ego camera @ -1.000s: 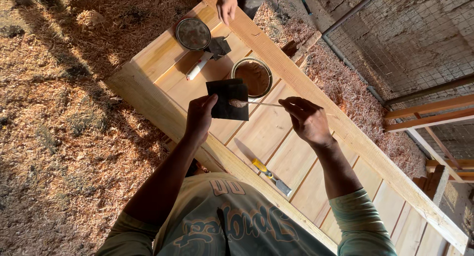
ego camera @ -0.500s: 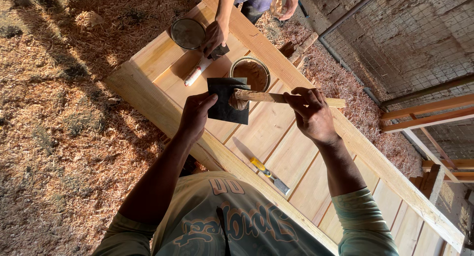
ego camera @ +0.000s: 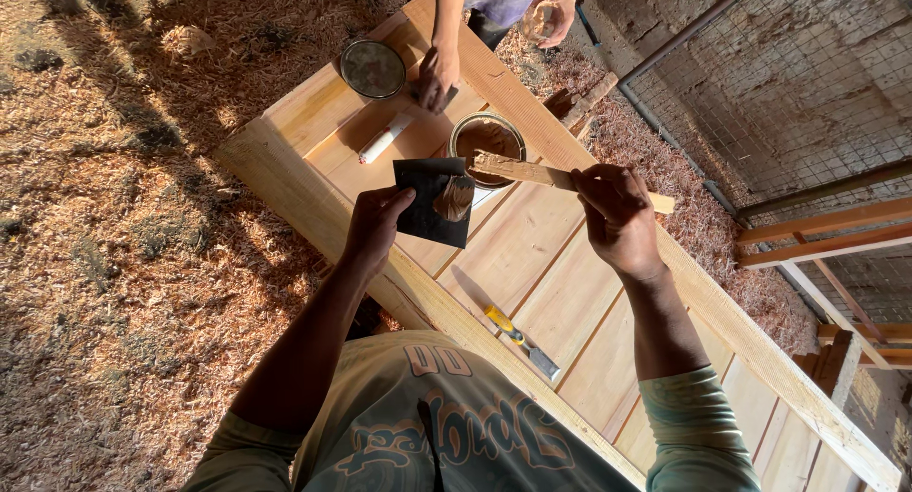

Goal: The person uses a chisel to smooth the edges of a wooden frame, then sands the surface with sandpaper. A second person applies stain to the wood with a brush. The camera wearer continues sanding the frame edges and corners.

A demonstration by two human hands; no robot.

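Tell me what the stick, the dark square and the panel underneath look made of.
Stick in right hand: bare pale wood, rough-cut, brown paste on its tip. Dark square in left hand: thin, matte black, possibly sandpaper or plastic. Panel: unfinished light boards, visible grain and seams.

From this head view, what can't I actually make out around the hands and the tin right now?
- Head view: the left hand covers one edge of the dark square pad.
- The wooden stick crosses the open tin; how full it is cannot be told.
- Another person's hand covers whatever it grips on the wooden panel.
- The right hand hides the stick's middle.
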